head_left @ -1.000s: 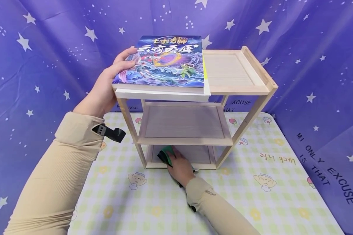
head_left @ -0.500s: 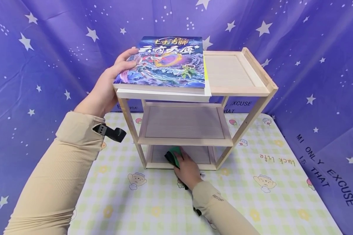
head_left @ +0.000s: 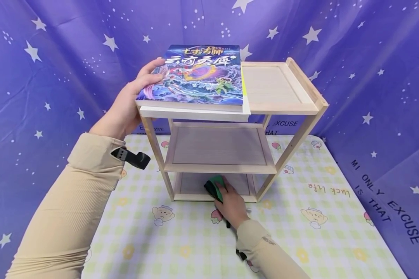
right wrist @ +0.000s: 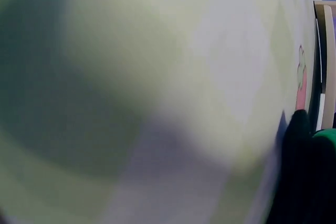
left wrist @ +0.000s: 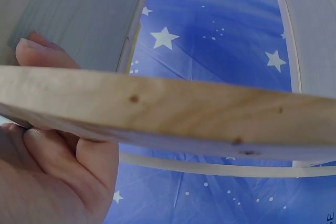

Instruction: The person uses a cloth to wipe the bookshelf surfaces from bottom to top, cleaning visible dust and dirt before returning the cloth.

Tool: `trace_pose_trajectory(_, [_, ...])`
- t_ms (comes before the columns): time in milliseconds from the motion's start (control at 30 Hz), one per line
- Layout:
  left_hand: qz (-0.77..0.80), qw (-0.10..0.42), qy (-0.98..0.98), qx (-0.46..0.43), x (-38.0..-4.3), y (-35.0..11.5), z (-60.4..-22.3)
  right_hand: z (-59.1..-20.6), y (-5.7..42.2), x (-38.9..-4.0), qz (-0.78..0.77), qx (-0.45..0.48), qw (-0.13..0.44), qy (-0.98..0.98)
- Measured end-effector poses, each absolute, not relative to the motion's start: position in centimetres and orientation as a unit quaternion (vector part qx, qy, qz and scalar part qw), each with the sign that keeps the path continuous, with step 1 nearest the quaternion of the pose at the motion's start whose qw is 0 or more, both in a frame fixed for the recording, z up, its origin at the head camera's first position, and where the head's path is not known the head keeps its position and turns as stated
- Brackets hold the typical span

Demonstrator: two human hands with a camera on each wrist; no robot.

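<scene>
My left hand [head_left: 127,102] grips the upper left side of a small wooden shelf [head_left: 220,167], with thumb and a finger on a blue illustrated book [head_left: 199,83]. In the left wrist view, fingers [left wrist: 44,56] reach past the shelf's side rail [left wrist: 199,108]. A second book [head_left: 195,113] lies under the blue one on the top board. Down at the bottom board [head_left: 242,182], my right hand [head_left: 232,205] holds a folded green-and-black cloth [head_left: 216,185] against the wood. The right wrist view shows only the cloth's dark part and a green edge.
The shelf stands on a checked tablecloth [head_left: 290,228] with cartoon prints. Its middle board [head_left: 220,143] hangs over the right hand's work. A raised end rail [head_left: 307,83] borders the top board at right. Purple star-printed curtains [head_left: 370,97] enclose the table.
My right hand has slid the cloth rightward along the bottom board. The left hand keeps its grip, and the shelf and books stay in place.
</scene>
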State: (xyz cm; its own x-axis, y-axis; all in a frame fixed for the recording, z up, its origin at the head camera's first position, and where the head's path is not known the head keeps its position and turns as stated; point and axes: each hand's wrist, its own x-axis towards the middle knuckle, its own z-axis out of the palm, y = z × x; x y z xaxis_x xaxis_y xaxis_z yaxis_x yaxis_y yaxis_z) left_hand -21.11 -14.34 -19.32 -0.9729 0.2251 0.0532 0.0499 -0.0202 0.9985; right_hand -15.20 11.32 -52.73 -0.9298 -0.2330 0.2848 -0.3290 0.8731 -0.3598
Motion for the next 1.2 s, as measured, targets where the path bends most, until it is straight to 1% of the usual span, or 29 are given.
trace_pose_trajectory(267, [0.709, 0.058, 0.695, 0.103, -21.3, -14.3, -19.5, -52.9, 13.1, -15.1, 0.203, 0.126, 0.119, -0.964])
trace_pose_trajectory(467, [0.709, 0.058, 0.695, 0.104, -21.4, -14.3, -19.5, -52.8, 13.9, -15.1, 0.209, 0.105, 0.105, -0.967])
trace_pose_trajectory(767, [0.712, 0.056, 0.692, 0.103, -21.3, -14.4, -19.5, -53.1, 14.8, -15.3, 0.215, 0.104, 0.127, -0.963])
trace_pose_trajectory(1033, [0.713, 0.058, 0.692, 0.101, -21.2, -14.4, -19.5, -52.7, 15.9, -14.9, 0.218, 0.087, 0.126, -0.964])
trace_pose_trajectory(1200, [0.711, 0.058, 0.693, 0.105, -21.2, -14.5, -19.4, -52.7, 16.1, -14.9, 0.22, 0.093, 0.138, -0.961])
